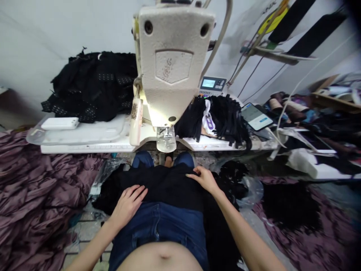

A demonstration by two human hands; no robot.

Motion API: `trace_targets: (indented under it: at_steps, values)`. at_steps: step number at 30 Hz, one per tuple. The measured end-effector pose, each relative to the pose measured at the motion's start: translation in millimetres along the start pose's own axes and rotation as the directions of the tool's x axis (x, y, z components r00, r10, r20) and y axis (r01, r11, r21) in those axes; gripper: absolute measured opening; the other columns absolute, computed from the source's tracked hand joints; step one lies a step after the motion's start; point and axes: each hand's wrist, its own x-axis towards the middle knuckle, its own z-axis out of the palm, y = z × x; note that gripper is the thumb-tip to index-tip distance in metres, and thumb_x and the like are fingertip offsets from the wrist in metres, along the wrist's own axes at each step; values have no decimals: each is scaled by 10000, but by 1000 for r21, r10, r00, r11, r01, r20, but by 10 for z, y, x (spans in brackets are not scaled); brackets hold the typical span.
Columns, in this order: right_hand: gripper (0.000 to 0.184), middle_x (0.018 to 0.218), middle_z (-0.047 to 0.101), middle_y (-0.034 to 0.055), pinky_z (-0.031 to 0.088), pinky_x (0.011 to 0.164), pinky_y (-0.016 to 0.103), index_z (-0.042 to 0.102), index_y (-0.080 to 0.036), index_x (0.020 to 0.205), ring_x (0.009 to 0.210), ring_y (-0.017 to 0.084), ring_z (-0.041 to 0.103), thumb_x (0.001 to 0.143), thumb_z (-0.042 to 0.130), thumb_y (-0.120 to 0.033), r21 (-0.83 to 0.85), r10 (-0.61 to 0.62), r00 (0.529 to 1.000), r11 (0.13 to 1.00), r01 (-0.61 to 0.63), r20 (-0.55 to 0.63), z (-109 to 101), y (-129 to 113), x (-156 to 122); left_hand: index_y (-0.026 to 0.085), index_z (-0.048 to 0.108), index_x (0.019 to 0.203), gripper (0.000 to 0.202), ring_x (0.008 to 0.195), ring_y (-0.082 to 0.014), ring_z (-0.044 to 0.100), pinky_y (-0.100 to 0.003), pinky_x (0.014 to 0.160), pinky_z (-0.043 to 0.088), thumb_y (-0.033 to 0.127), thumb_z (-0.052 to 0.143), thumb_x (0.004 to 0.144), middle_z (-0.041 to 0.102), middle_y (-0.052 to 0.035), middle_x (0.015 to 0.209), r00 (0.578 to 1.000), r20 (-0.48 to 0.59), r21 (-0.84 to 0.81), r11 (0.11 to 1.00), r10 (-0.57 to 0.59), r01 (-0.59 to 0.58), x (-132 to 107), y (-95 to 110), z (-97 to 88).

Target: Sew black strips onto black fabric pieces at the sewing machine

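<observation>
A black cloth (158,184) lies across my lap, over my blue jeans (160,226). My left hand (128,205) rests flat on it with the fingers spread, and my right hand (204,178) lies on its far right part, with the fingers on the cloth and not visibly gripping it. Both hands are just below the white sewing machine head (169,64). Its clear needle guard (166,139) hangs over the table edge, and the needle is hidden.
A heap of black fabric with hook-and-eye tape (93,86) lies behind a clear plastic sheet (79,131). Black strips (225,116), a phone (256,116) and thread cones (282,107) sit to the right. Purple fabric (36,195) is piled at my left.
</observation>
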Motion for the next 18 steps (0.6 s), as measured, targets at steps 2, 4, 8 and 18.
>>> trace_targets:
  at_steps: [2,4,8,18]
  values:
    - [540,731,618,14,427,642,310,623,-232,758,685,200,533,823,767,-748,41,-2,996,999,-2,91,-67,-8,-253,270,597,1539,544,1282,-294,627,-459,1047,530,109,511,1026,722,-110,1426,1000,8,10,1000,-5,5,-114,7,13]
    - [535,713,577,-9,378,591,286,581,-228,743,656,173,484,824,790,-714,103,23,979,994,-45,204,-124,-11,-579,297,596,1546,589,1229,-288,644,-442,1016,547,75,493,1009,735,-89,1416,1000,23,4,1000,2,-2,-246,31,11]
    - [532,727,522,-29,343,578,271,526,-225,765,655,151,431,810,821,-666,169,142,953,967,-192,269,-167,-9,-1177,324,598,1548,541,1215,-274,674,-414,1020,578,158,532,1038,737,-60,1429,998,60,-104,994,-23,29,-464,100,-99]
    - [550,677,486,-67,314,610,267,485,-224,706,666,142,407,655,946,-520,225,115,898,947,-227,424,-191,-43,-1107,201,792,1162,443,1201,-306,694,-465,1093,529,554,543,1065,778,-148,1198,960,184,-532,800,-210,277,1111,-217,-537]
